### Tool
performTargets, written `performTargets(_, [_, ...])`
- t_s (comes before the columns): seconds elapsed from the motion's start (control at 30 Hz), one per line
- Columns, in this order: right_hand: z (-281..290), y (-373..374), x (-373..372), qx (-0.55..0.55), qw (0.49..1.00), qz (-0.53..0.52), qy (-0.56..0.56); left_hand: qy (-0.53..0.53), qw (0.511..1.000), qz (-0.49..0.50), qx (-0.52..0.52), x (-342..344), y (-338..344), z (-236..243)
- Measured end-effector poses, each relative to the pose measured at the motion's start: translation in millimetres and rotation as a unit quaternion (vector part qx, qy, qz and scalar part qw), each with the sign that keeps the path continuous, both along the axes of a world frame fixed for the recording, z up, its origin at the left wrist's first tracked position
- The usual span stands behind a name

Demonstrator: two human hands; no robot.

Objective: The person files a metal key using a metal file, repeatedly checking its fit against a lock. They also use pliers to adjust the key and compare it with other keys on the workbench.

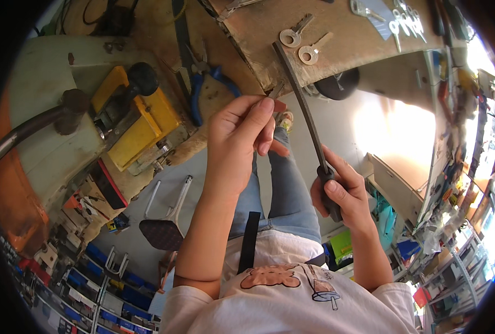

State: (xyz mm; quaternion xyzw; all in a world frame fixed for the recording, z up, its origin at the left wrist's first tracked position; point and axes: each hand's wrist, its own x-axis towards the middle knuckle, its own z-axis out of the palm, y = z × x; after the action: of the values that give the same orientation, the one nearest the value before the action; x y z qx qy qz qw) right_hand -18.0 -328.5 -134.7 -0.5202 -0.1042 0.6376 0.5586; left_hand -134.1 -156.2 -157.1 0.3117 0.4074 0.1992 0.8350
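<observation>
My right hand (346, 192) is closed round the dark handle of a long flat file (306, 114). The file slants up and left, its tip over the edge of the wooden bench. At the bench edge my left hand (242, 129) is closed, thumb and forefinger pinching a small thin metal piece (276, 89) that looks like a key. Most of that piece is hidden by the fingers. On the bench beyond the file tip lie two loose keys, a left one (292, 37) and a right one (309, 54), both with round holed heads.
Blue-handled pliers (197, 92) lie on the bench left of my left hand. Farther left stands a key-cutting machine with a yellow body (139, 125) and a lever (33, 133). More keys (406, 22) lie at the far right. A stool (162, 234) stands on the floor.
</observation>
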Motion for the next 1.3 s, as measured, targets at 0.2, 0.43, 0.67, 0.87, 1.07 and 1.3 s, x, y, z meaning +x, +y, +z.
performTargets(0.2, [-1.3, -6.4, -7.5, -0.008, 0.997, -0.005, -0.082, 0.007, 0.999, -0.016, 0.044, 2.6, 3.3, -5.2])
performTargets(0.43, [3.5, -5.3, -17.8, -0.019, 0.975, 0.023, -0.221, 0.029, 0.996, -0.050, 0.068, 0.6, 10.6, -9.0])
performTargets(0.67, [11.4, 36.9, -6.1, -0.074, 0.976, 0.037, -0.201, 0.047, 0.996, -0.030, 0.074, 2.5, 8.0, -7.4])
performTargets(0.87, [17.7, 11.4, -17.1, -0.068, 0.957, 0.067, -0.274, 0.048, 0.995, -0.028, 0.088, 4.4, 4.0, -6.7])
performTargets(1.07, [25.8, 28.2, -4.5, -0.090, 0.942, 0.064, -0.317, 0.090, 0.981, -0.023, 0.170, 1.4, 0.7, -10.6])
performTargets(1.3, [9.0, 16.0, -3.3, -0.016, 0.801, 0.077, -0.594, 0.164, 0.938, 0.025, 0.305, 5.0, -11.1, -13.0])
